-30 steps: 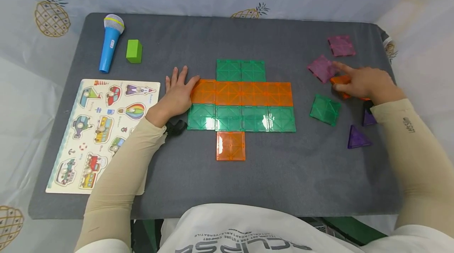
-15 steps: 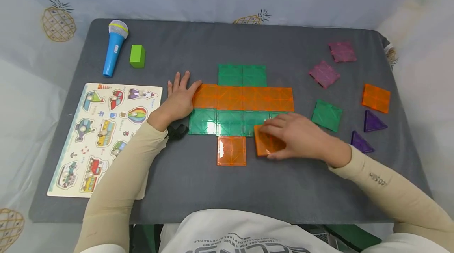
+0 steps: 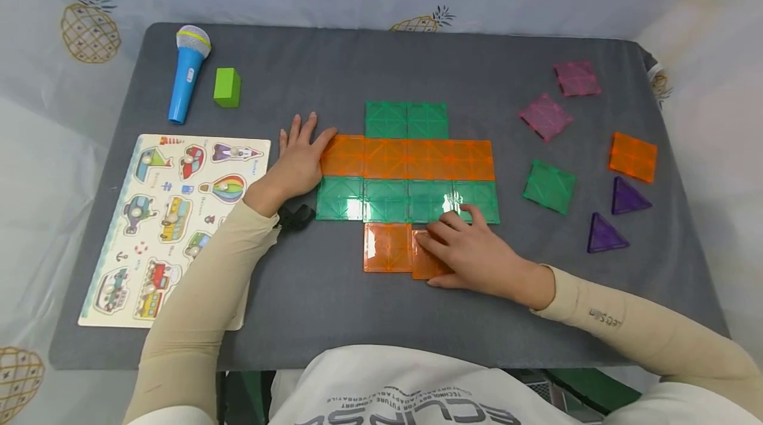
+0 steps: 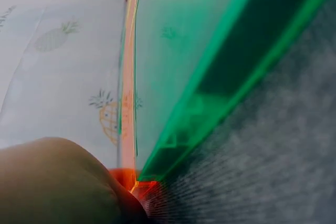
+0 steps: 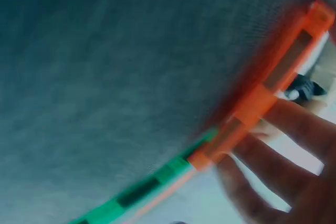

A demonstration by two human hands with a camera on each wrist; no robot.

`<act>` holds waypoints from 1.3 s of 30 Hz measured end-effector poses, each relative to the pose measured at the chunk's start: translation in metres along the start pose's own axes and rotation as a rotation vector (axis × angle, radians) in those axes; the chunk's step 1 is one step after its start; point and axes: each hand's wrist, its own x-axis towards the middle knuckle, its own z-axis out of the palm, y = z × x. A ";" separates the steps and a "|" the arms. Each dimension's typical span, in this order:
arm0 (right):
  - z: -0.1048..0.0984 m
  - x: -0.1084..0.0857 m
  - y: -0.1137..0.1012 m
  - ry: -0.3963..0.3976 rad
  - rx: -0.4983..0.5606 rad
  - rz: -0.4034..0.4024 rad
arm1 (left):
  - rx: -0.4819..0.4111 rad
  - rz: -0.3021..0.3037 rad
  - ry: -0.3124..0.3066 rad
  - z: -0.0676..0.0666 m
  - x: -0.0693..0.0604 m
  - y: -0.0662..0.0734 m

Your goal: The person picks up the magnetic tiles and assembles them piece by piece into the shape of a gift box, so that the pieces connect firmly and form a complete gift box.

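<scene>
In the head view my right hand (image 3: 477, 251) holds an orange magnetic tile (image 3: 424, 258), fingertips on its top and thumb at the near edge. This tile lies right of another orange tile (image 3: 387, 248), slightly lower and tilted. The right wrist view shows fingers (image 5: 268, 166) against the held tile (image 5: 257, 100). My left hand (image 3: 296, 161), fingers spread, rests on the table with its thumb touching the left end of the orange tile row (image 3: 386, 158). A green tile row (image 3: 386, 200) lies directly below that row, and two green tiles (image 3: 406, 120) sit above it.
Loose at the right lie two pink tiles (image 3: 545, 117), a green tile (image 3: 550, 187), an orange tile (image 3: 633, 157) and two purple triangles (image 3: 607, 233). On the left are a vehicle puzzle board (image 3: 173, 213), a blue toy microphone (image 3: 189, 74) and a green block (image 3: 227, 87).
My right hand has taken an orange tile from the right side and brought it left, beside the lower orange tile. An orange tile remains at the right. My left hand has stayed put.
</scene>
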 end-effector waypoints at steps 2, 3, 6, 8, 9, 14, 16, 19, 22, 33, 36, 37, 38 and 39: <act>0.004 0.001 -0.001 0.015 -0.011 0.030 | -0.001 -0.002 0.009 0.000 0.000 -0.001; 0.005 0.002 -0.001 0.018 -0.017 0.045 | -0.001 -0.007 0.012 0.000 0.000 -0.001; 0.007 0.003 0.000 0.014 -0.021 0.084 | -0.003 -0.021 0.026 0.002 -0.001 -0.002; 0.008 0.004 0.001 0.005 -0.007 0.098 | -0.020 -0.028 0.036 0.003 -0.002 0.001; 0.008 0.005 0.001 0.000 0.001 0.100 | -0.047 -0.033 0.044 0.003 -0.003 0.002; 0.009 0.008 0.004 -0.040 0.049 0.106 | -0.380 -0.105 0.103 0.005 -0.014 0.011; 0.009 0.010 0.006 -0.062 0.065 0.105 | -0.596 -0.159 0.124 0.004 -0.019 0.016; 0.007 0.013 0.008 -0.084 0.086 0.099 | -0.988 -0.205 0.131 0.002 -0.025 0.025; 0.006 0.014 0.009 -0.098 0.096 0.094 | -1.339 -0.206 0.104 0.001 -0.030 0.034; 0.004 0.016 0.011 -0.132 0.120 0.087 | -1.595 -0.047 0.142 0.006 -0.040 0.039; 0.003 0.020 0.014 -0.166 0.146 0.070 | -1.562 -0.002 0.173 0.015 -0.042 0.045; 0.002 0.023 0.017 -0.176 0.172 0.068 | -1.570 0.011 0.178 0.018 -0.042 0.047; 0.001 0.028 0.021 -0.183 0.204 0.068 | -1.578 0.026 0.181 0.021 -0.042 0.050; -0.001 0.035 0.027 -0.192 0.239 0.076 | -1.595 0.042 0.184 0.024 -0.041 0.052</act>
